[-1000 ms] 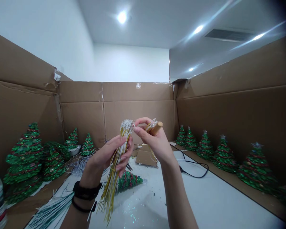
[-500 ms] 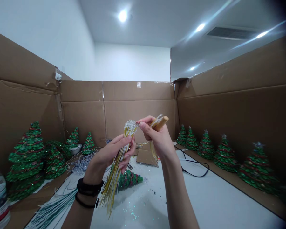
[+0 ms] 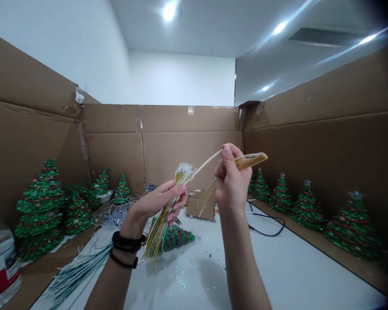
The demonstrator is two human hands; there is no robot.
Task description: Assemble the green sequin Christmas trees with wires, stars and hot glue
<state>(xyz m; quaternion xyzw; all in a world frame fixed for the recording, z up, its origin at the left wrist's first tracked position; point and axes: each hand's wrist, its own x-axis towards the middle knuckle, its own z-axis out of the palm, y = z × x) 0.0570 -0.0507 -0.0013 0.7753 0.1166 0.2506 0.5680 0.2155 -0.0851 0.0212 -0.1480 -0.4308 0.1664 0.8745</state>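
Observation:
My left hand [image 3: 163, 200] is closed around a bundle of thin yellow and white wires [image 3: 155, 239] with clustered silvery tips [image 3: 185, 168] at the top. From that top, a pale strand [image 3: 207, 162] stretches up to my right hand [image 3: 232, 174], pinched between thumb and finger. The same hand keeps a wooden stick or handle [image 3: 254, 160] in its palm, its far end hidden. More yellowish strands [image 3: 209, 193] hang below that palm. Under the bundle, a small green Christmas tree [image 3: 177, 237] lies on its side on the white table [image 3: 200, 275].
Decorated trees [image 3: 40, 206] stand at the left beside a bottle [image 3: 1, 262]; more trees [image 3: 354, 228] line the right. Green wires [image 3: 80, 271] and a tangled pale coil [image 3: 116, 215] lie at left. A black cable [image 3: 268, 234] loops at right. Cardboard walls [image 3: 187, 150] surround the table.
My right hand has moved up and right, away from the bundle's top, drawing a strand out taut. The wooden handle has moved with it. My left hand stays about where it was.

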